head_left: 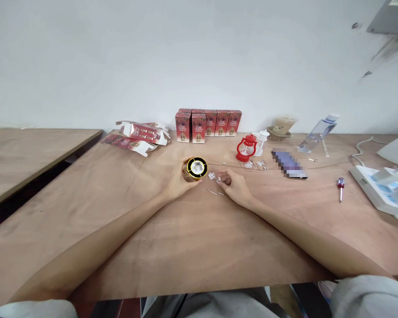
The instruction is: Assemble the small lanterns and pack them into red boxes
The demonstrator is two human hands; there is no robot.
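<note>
My left hand (178, 180) is wrapped round a small gold-coloured lantern (197, 168). The lantern is tipped so its round base, black with a yellow rim and a pale centre, faces me. To the right, the fingers of my right hand (237, 187) are curled and pinched at a small white piece (218, 178) just above the table. Beside those fingertips is another white cut-out piece (211, 176). Two thin metal pins (212, 191) lie on the wood between my hands, nearer to me. My palm and inner fingers on the right are partly hidden.
Red printed boxes (199, 128) stand by the wall, with flattened boxes (137, 136) to their left. A red lantern (246, 148), a white lantern (261, 142), a phone (290, 163), a bottle (319, 132), a screwdriver (341, 189) and a power strip (383, 190) are rightward.
</note>
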